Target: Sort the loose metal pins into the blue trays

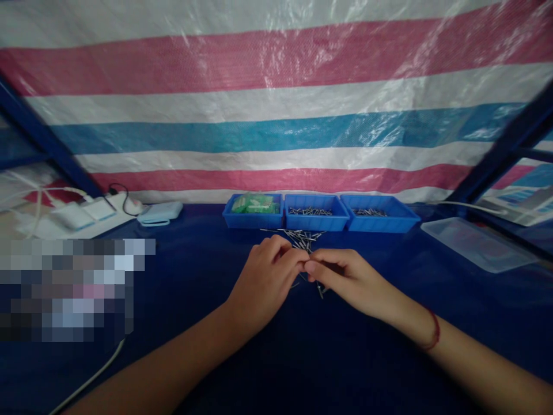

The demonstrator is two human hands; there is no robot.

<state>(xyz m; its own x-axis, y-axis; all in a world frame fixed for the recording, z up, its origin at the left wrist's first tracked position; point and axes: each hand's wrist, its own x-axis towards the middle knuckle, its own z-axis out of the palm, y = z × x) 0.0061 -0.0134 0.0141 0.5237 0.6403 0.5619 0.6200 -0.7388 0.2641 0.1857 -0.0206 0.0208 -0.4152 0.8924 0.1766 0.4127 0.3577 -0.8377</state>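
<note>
My left hand (pixel 266 276) and my right hand (pixel 352 282) meet over the middle of the dark blue table (pixel 302 357), fingertips touching. Each has its thumb and fingers pinched together, and whatever lies between them is too small or hidden to make out. Under and just beyond the fingers lies a loose pile of thin silvery metal pins (pixel 300 237), partly covered by my hands. A few pins also show below the fingertips.
Behind the pile stand three blue bins in a row: one with green bags (pixel 254 203), a middle bin (pixel 317 223) and a right bin (pixel 380 223), both holding metal pins. A clear plastic lid (pixel 479 245) lies right; a power strip (pixel 103 213) and light-blue case (pixel 159 213) lie left.
</note>
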